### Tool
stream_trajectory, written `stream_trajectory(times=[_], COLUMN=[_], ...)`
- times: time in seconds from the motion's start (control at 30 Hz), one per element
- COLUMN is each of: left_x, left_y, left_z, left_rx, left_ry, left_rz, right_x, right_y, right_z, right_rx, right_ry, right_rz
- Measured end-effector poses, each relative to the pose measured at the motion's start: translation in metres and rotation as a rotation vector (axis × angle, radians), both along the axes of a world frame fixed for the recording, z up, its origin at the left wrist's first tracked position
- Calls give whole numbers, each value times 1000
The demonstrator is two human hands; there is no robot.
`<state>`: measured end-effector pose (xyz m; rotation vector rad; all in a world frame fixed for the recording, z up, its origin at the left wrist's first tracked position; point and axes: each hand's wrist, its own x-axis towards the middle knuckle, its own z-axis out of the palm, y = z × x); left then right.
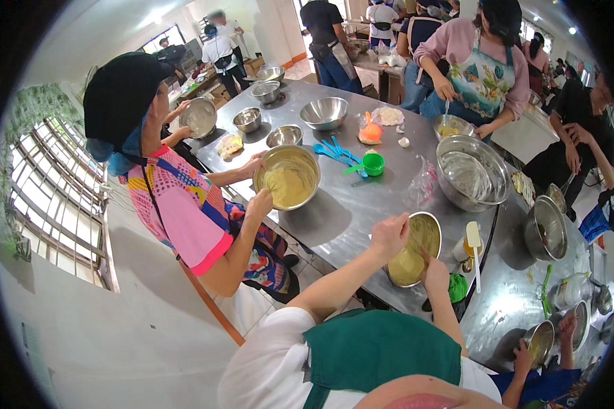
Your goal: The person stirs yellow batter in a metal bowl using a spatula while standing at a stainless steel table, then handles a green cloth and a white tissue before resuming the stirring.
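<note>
Tilted towards me at the table's edge is a stainless steel mixing bowl (431,225) with pale yellow batter (405,267) inside. My left hand (392,234) grips its rim on the far left side. In my right hand (435,276) is the handle of a mixing utensil (420,247) whose end goes down into the batter; its head is hidden. To the right of the bowl, a white spatula (474,245) leans across a mug (461,251). A bright green cloth (458,287) lies close to my right wrist.
On the steel table (327,220) stand a large coated bowl (473,174), a green measuring cup (372,164), blue measuring spoons (335,151) and a crumpled plastic bag (423,181). At left a person (184,204) stirs batter in another bowl (286,176). Across the table, another person (473,66) mixes too.
</note>
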<state>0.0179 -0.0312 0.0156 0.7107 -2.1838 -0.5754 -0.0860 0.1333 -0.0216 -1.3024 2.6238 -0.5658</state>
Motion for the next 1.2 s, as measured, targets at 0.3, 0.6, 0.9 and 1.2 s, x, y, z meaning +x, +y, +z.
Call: stream_trajectory(times=[0.3,0.6,0.9,1.2], left_x=[-4,2,-1,-3], left_y=[3,-1,2,-3], left_z=[-5,-13,0,-6], left_rx=[8,38,-8,22], left_ry=[88,49,47,55], left_rz=[8,38,-32,0], right_x=[19,25,0,25], right_y=[4,29,4,21], right_z=[-11,8,4,5], right_rx=[100,181,24,160], right_ry=[-23,28,18,-54], right_rz=[162,150,42,213])
